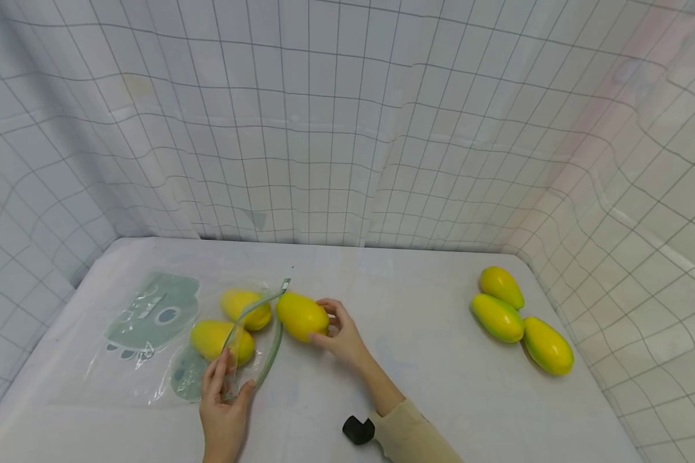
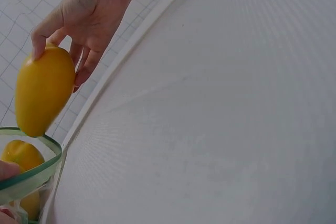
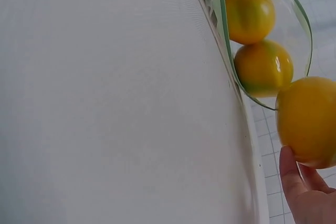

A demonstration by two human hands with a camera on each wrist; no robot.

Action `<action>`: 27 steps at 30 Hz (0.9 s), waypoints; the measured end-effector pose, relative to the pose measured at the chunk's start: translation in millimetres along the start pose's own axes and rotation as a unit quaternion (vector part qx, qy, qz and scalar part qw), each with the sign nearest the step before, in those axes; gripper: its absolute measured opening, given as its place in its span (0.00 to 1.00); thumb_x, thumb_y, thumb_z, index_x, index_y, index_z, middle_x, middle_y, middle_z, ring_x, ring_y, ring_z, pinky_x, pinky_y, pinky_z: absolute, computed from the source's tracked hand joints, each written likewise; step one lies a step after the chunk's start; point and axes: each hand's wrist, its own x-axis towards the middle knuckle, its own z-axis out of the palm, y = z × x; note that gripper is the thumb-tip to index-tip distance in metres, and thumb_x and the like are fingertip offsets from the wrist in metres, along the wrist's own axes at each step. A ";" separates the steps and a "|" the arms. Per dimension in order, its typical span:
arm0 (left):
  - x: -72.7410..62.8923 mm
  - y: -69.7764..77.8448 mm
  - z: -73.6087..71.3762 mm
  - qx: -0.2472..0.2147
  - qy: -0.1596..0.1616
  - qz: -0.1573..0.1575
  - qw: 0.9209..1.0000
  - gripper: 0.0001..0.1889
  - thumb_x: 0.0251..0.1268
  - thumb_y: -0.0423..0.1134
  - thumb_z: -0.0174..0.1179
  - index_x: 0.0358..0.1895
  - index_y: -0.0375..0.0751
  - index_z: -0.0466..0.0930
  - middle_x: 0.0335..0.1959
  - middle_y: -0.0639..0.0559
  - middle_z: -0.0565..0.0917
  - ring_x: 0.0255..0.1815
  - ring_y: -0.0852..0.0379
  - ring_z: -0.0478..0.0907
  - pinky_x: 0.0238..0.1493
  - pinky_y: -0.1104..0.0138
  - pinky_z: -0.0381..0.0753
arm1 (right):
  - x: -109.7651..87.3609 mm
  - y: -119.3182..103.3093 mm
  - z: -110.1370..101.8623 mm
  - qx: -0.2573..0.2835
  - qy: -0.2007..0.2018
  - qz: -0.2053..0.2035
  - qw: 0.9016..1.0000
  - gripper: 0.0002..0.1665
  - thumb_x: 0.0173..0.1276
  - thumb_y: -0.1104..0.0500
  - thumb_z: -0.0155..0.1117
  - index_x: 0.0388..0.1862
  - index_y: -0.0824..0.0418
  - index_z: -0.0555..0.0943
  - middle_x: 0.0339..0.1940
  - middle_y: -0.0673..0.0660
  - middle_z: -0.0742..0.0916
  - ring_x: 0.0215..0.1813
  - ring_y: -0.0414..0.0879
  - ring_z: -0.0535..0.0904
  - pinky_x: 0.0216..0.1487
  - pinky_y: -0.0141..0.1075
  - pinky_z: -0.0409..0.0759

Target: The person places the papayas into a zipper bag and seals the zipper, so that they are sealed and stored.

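My right hand (image 1: 346,337) grips a yellow mango (image 1: 301,317) by its near end. The mango's far tip is right at the mouth of a clear plastic bag (image 1: 81,379) with a green-edged opening (image 1: 273,350) and a green cartoon animal print. My left hand (image 1: 224,402) holds the bag's rim, fingers on one side and thumb on the other, so the mouth stands open. Inside the bag lie two mangoes, one nearer (image 1: 208,337) and one farther (image 1: 255,315). In the right wrist view, both bagged mangoes (image 3: 249,14) show through the opening, beside the held one (image 3: 310,121).
At the right of the white table (image 1: 394,296) lie three more yellow-green mangoes: a back one (image 1: 500,286), a middle one (image 1: 498,318) and a front one (image 1: 548,346). Grid-patterned curtains (image 1: 336,128) hang behind and along both sides.
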 end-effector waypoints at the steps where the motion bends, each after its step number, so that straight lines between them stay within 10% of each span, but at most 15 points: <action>1: -0.1 0.2 0.0 0.000 0.000 -0.001 1.000 0.39 0.41 0.12 0.60 0.64 0.32 0.64 0.55 0.69 0.63 0.51 0.69 0.64 0.54 0.84 0.61 | -0.3 -0.5 0.3 0.000 -0.009 -0.004 1.000 0.33 0.57 0.68 0.64 0.61 0.65 0.64 0.58 0.61 0.71 0.51 0.50 0.72 0.54 0.42 0.74; 27: 0.5 1.0 -0.5 0.022 -0.004 -0.018 1.000 0.38 0.40 0.13 0.62 0.62 0.33 0.67 0.53 0.72 0.65 0.45 0.70 0.64 0.41 0.86 0.65 | 15.7 -4.4 17.6 0.000 -0.075 -0.028 0.997 0.34 0.60 0.69 0.61 0.65 0.66 0.62 0.61 0.64 0.70 0.53 0.53 0.73 0.54 0.37 0.74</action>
